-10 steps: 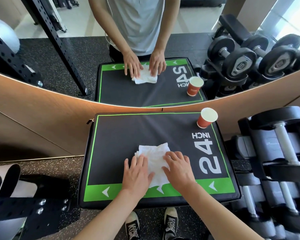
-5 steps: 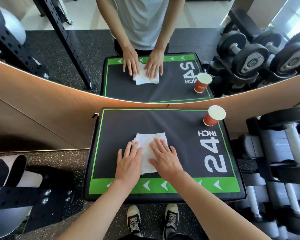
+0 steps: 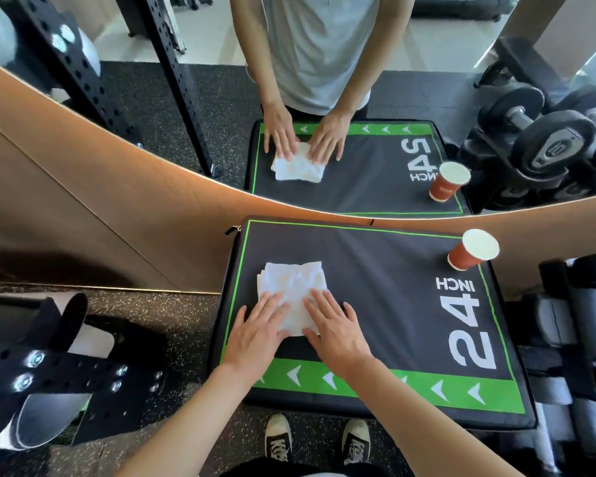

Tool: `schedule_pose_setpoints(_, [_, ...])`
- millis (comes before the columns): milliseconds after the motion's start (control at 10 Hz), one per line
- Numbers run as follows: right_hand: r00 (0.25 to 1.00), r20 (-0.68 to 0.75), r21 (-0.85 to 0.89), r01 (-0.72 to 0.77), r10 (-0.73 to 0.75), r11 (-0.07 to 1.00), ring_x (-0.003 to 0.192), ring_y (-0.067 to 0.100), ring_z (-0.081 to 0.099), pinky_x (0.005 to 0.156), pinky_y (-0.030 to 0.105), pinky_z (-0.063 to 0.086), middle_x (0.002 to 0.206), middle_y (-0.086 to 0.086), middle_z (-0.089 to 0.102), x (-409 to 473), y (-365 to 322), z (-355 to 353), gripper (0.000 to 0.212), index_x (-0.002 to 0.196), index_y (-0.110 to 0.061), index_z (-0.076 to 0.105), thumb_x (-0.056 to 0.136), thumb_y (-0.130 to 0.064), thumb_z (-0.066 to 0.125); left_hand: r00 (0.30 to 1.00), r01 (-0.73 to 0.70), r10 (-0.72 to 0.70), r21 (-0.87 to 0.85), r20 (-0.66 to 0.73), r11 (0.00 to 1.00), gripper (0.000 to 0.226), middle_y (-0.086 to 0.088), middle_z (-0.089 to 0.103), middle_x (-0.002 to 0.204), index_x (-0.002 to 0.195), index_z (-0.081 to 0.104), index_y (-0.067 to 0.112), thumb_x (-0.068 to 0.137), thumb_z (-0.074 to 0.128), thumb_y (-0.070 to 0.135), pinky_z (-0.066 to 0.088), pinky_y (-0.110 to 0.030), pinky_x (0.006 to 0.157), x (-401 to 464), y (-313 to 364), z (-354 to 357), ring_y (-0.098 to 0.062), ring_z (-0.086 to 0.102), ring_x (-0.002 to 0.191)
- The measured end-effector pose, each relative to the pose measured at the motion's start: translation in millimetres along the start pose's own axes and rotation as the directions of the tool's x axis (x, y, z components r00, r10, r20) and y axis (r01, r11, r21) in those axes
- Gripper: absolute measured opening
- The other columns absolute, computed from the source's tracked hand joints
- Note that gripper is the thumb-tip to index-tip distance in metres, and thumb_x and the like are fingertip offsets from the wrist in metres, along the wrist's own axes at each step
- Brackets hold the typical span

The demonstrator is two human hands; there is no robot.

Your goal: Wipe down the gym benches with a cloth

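- Two hands lie flat on one white cloth (image 3: 295, 290), which sits on the black top of the padded bench (image 3: 386, 277), toward its left side.
- Left hand (image 3: 255, 333) presses the cloth's near-left part with straight, spread fingers; nothing is gripped.
- Right hand (image 3: 334, 328) presses the cloth's near-right part the same way, fingers extended, palm down.
- Relative to the cloth, both hands cover its near half; its far half stretches away from the fingertips toward the mirror (image 3: 221, 80).
- Neither hand is clearly nearer; they sit side by side, almost touching.
- Right of the cloth lies most of the bare pad, including the "24 INCH" print; a sweep that way looks likely next.
- Well right of the cloth, at the pad's far corner, stands a red paper cup (image 3: 472, 251), which a wide stroke could knock over.
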State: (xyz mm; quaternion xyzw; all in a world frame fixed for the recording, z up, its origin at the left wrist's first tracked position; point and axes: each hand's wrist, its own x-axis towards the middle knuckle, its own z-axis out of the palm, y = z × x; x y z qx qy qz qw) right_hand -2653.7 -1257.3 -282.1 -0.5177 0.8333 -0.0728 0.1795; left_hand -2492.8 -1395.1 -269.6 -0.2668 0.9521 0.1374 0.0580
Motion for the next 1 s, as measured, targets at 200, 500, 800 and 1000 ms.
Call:
schedule_pose_setpoints(200, [0.998,-0.020,0.004,-0.061,0.061,0.998,0.160,0.015,-0.004,0.128,0.051,0.009,0.174,-0.009,0.000,42.8,-25.7,-8.8,0.064,0.165,-0.028,0.019,0.108,-0.050,0.038,0.997,-0.068,0.071,-0.084,0.027,0.994,0.061,0.016,0.006,0.174,0.164,0.028,0.034,0.107,0.049,0.045,0.015,-0.055,0.129,35.6,-50.7,-14.2,-0.005,-0.005,0.160])
schedule_pose_setpoints(500, [0.986,-0.030,0.011,-0.166,0.167,0.986,0.160,0.020,0.001,0.126,0.054,0.016,0.173,-0.003,0.005,105.2,-49.6,-22.9,0.064,0.164,-0.024,0.018,0.108,-0.048,0.040,0.985,-0.115,0.133,-0.167,0.106,0.979,0.060,0.018,0.004,0.174,0.164,0.029,0.034,0.108,0.052,0.038,0.014,-0.055,0.128,103.5,-95.5,-45.9,-0.004,-0.006,0.160])
schedule_pose_setpoints(800, [0.987,-0.013,-0.002,-0.160,0.160,0.987,0.159,0.021,0.001,0.125,0.054,0.018,0.173,-0.002,0.006,119.3,-50.8,-29.8,0.064,0.164,-0.024,0.019,0.109,-0.048,0.039,0.990,-0.081,0.101,-0.186,0.097,0.979,0.060,0.014,0.006,0.175,0.164,0.029,0.030,0.108,0.052,0.034,0.015,-0.061,0.127,109.1,-91.4,-47.2,-0.008,-0.007,0.161])
schedule_pose_setpoints(1000, [0.987,-0.052,0.016,-0.153,0.153,0.988,0.159,0.025,0.009,0.126,0.053,0.016,0.173,0.000,0.010,109.2,-52.3,-41.4,0.064,0.163,-0.029,0.023,0.107,-0.053,0.043,0.999,-0.004,-0.001,-0.145,-0.034,0.989,0.062,0.008,0.015,0.173,0.161,0.033,0.028,0.105,0.056,0.039,0.022,-0.061,0.124,80.4,-76.1,-50.2,-0.017,0.004,0.161])
